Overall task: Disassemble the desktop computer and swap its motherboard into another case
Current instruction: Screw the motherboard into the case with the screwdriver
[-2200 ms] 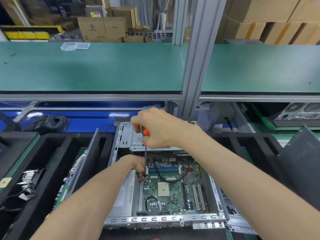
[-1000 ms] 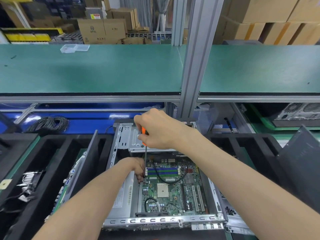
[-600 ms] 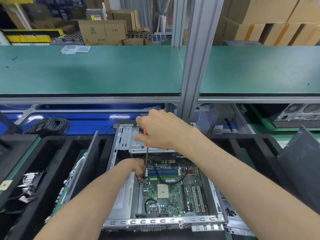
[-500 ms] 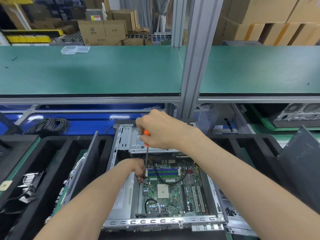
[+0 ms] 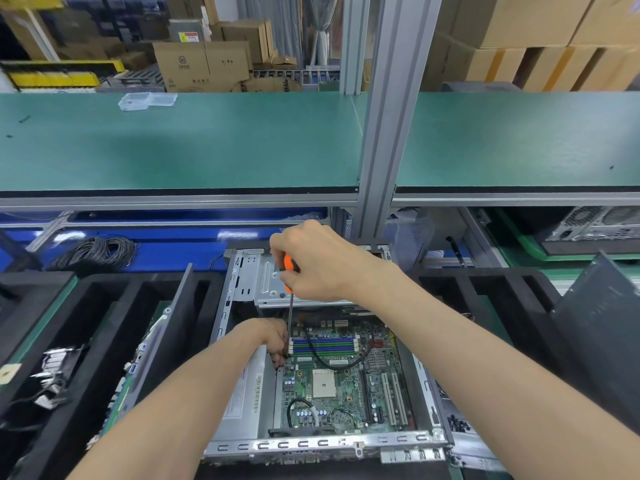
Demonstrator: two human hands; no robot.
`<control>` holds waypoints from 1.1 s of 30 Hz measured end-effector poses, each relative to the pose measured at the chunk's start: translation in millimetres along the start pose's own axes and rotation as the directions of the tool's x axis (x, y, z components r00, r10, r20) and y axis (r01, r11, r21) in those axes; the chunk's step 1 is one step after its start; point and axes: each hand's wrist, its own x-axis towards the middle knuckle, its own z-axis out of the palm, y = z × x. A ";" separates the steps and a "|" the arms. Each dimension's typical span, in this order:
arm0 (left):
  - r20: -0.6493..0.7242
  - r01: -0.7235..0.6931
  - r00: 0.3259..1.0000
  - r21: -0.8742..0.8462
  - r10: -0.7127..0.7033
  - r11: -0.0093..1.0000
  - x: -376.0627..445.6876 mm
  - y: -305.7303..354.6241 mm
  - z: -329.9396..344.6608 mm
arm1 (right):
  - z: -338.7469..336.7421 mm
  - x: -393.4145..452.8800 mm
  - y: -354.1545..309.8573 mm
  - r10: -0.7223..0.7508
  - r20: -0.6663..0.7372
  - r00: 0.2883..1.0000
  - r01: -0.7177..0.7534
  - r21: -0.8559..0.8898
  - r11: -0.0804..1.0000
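Motherboard (image 5: 346, 379) inside open case (image 5: 311, 445); right hand (image 5: 322, 261) grips screwdriver (image 5: 290, 306); left hand (image 5: 273, 337) fingers pinch near tip.

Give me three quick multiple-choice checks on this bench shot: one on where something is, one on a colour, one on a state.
1. Where does the left hand rest?
A. at the motherboard's left edge, by the screwdriver's tip
B. on the green shelf
C. on the cable coil

2. What colour is the screwdriver handle?
A. blue
B. orange
C. yellow

3. What state is the computer case in?
A. side panel on
B. open, board still inside
C. open and empty

Answers: 1 A, its fingers sit beside the shaft's lower end. 2 B, orange shows between the fingers of the right hand. 3 B, the board lies exposed inside the metal frame.
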 end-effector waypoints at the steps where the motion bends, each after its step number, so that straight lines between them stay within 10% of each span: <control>1: -0.001 -0.028 1.000 -0.012 0.028 1.000 3.2 -1.1 1.7 | 0.7 0.0 -0.1 -0.003 -0.011 1.000 0.003 0.001 1.000; 13: -0.016 -0.015 1.000 -0.076 0.014 0.997 5.7 -5.6 1.1 | -6.1 -2.0 -9.6 0.061 0.007 0.998 -0.059 -0.176 0.983; 20: -0.020 -0.088 0.996 0.037 0.089 0.995 10.2 -3.5 3.3 | -14.2 -4.0 -9.2 -0.083 0.190 0.978 0.069 0.080 0.994; 26: -0.037 -0.105 0.993 0.129 0.110 0.986 5.2 -1.5 1.4 | -8.4 -3.3 -12.8 0.083 0.026 0.996 -0.075 -0.226 0.971; 33: 0.061 -0.115 0.992 0.154 0.106 0.981 -14.4 3.7 1.4 | -16.0 -5.5 -14.3 -0.102 0.194 0.976 0.094 0.052 0.994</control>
